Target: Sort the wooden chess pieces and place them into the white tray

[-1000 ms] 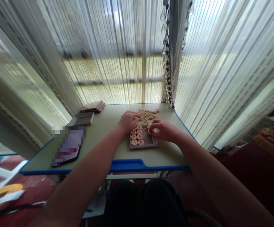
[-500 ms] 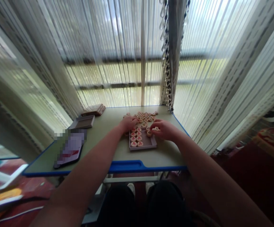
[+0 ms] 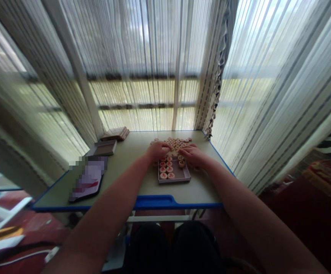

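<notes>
A shallow grey tray (image 3: pixel 186 177) lies on the table and holds several round wooden game discs with red marks, in rows along its left side (image 3: pixel 167 169). Behind it a loose pile of the same discs (image 3: pixel 179 142) is spread toward the window. My left hand (image 3: pixel 157 150) rests knuckles up at the tray's far left corner, fingers curled over the discs at the pile's edge. My right hand (image 3: pixel 192 155) lies over the tray's far right corner, fingers bent down, beside a disc (image 3: pixel 181 163) in the tray. What either hand holds is hidden.
The grey-green table (image 3: pixel 131 163) has a blue front edge (image 3: pixel 154 201). At its left lie a dark case with a blurred face (image 3: pixel 87 179), a brown box lid (image 3: pixel 102 147) and a wooden box (image 3: pixel 116 133). Striped curtains hang behind and to the right.
The camera has tilted and shifted slightly. My right hand moved a little forward and left, toward the pile. One more disc now lies in the tray's second column near my right hand.
</notes>
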A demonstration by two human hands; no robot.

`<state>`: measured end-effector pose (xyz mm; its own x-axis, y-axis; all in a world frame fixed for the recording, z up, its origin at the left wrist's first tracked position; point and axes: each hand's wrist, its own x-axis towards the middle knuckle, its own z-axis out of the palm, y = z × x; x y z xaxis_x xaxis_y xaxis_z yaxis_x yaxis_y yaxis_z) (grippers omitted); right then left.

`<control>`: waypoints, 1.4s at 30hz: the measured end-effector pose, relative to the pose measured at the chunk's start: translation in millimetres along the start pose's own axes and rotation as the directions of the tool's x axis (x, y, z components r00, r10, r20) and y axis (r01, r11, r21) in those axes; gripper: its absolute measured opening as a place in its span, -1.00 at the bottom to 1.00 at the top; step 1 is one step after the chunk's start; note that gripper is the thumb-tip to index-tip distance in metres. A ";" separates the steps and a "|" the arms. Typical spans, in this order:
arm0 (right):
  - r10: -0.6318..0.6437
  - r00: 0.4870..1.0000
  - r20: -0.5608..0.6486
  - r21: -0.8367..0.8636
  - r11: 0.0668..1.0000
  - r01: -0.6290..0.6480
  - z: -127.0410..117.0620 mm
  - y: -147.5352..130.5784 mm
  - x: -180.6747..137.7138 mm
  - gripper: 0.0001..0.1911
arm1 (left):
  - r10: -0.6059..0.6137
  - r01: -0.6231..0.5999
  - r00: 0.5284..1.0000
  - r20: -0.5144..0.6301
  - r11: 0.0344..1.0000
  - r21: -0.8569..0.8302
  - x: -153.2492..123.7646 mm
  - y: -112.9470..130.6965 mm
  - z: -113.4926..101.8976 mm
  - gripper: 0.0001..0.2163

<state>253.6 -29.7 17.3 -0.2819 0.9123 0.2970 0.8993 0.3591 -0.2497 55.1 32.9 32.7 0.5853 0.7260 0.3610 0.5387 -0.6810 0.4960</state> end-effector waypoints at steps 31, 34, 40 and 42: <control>0.305 0.937 -0.172 -0.081 0.943 -0.322 -4.5 9.1 -16.1 -0.73 | -0.028 0.023 0.993 0.112 0.999 0.044 -14.4 1.7 -13.2 -0.58; 0.296 0.931 -0.213 -0.092 0.943 -0.320 -5.6 9.0 -16.1 -0.75 | -0.032 0.025 0.989 0.146 0.998 0.049 -15.8 3.0 -14.0 -0.58; 0.277 0.941 -0.196 -0.086 0.951 -0.298 -6.8 10.6 -16.7 -0.79 | -0.054 0.051 0.990 0.127 0.998 0.025 -17.4 3.4 -18.1 -0.67; 0.277 0.938 -0.210 -0.062 0.953 -0.295 -8.3 9.6 -17.6 -0.80 | -0.050 0.048 0.989 0.139 0.999 0.020 -18.2 2.9 -20.5 -0.72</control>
<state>270.0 -43.9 17.3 0.0547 0.9137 0.4027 0.9614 0.0607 -0.2683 33.5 19.7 43.8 0.6360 0.7390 0.2222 0.5780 -0.6470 0.4973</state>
